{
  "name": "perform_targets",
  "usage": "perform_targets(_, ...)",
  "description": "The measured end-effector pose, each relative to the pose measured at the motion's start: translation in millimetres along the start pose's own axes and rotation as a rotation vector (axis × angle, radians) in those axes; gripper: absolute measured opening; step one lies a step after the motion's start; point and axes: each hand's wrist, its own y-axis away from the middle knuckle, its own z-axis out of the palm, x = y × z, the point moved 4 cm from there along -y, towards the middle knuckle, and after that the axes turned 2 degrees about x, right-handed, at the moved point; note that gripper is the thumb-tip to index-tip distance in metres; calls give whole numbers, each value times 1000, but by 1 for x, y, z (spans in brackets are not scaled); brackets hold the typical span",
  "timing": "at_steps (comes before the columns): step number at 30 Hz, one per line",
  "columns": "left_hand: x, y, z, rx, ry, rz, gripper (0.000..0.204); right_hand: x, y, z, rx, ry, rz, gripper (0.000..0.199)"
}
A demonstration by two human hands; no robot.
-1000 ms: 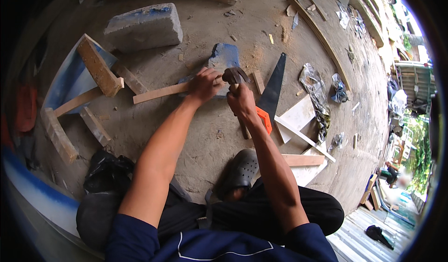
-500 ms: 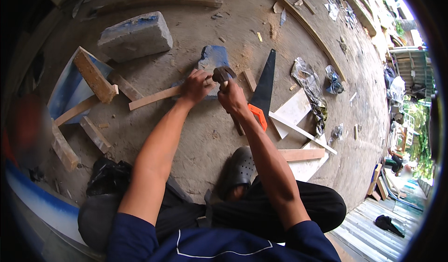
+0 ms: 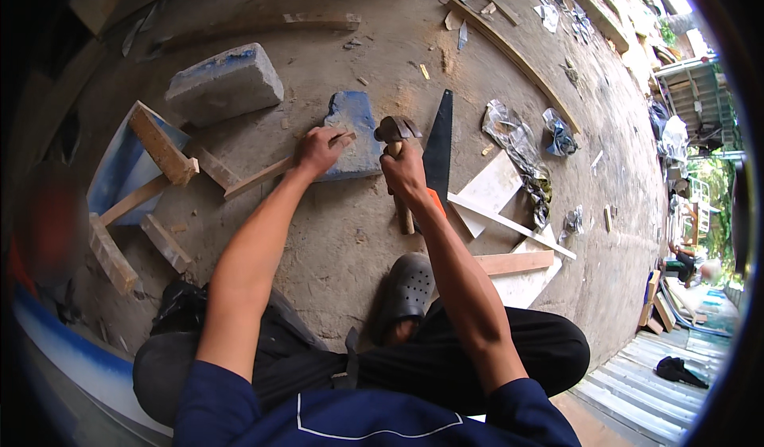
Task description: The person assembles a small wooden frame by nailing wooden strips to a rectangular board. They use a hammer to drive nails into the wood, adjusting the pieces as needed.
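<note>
My left hand is closed on a thin wooden strip. The strip's far end pokes out past the fingers, over a blue-stained concrete slab on the ground. To the right, my right hand grips a hammer by its wooden handle. The dark hammer head is above the fist, at the slab's right edge and apart from the strip. Just beyond that hand lies a handsaw, its orange handle partly hidden by my right forearm.
A larger concrete block sits at the far left. Nearer are wood offcuts and a blue-white panel. White boards, crumpled plastic and a long plank lie to the right. A grey clog is between my arms.
The hammer head has moved right, away from my left hand. My left hand has shifted slightly left with the strip, and more of the slab shows. The view has also shifted a little.
</note>
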Motion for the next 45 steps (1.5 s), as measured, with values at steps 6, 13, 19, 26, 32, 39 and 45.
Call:
perform_targets(6,-6,-16,-24,-193,244,-189,29,-1,6,-7,-45,-76,98,23)
perform_targets(13,9,-13,-5,-31,167,29,27,-7,4,-2,-59,-69,16,22)
perform_targets(19,6,4,16,85,-137,349,24,-6,-2,3,-46,89,-111,34)
perform_targets(26,3,15,4,156,-257,170,29,-7,-9,15,-43,123,-160,39)
perform_targets(32,-3,17,4,153,-240,203,29,-16,-7,30,109,12,-555,40)
perform_targets(39,-6,16,3,170,-239,216,22,-9,-15,41,-13,188,-266,31)
perform_targets(45,-7,15,5,179,-240,175,21,-23,-14,37,-122,203,-85,36)
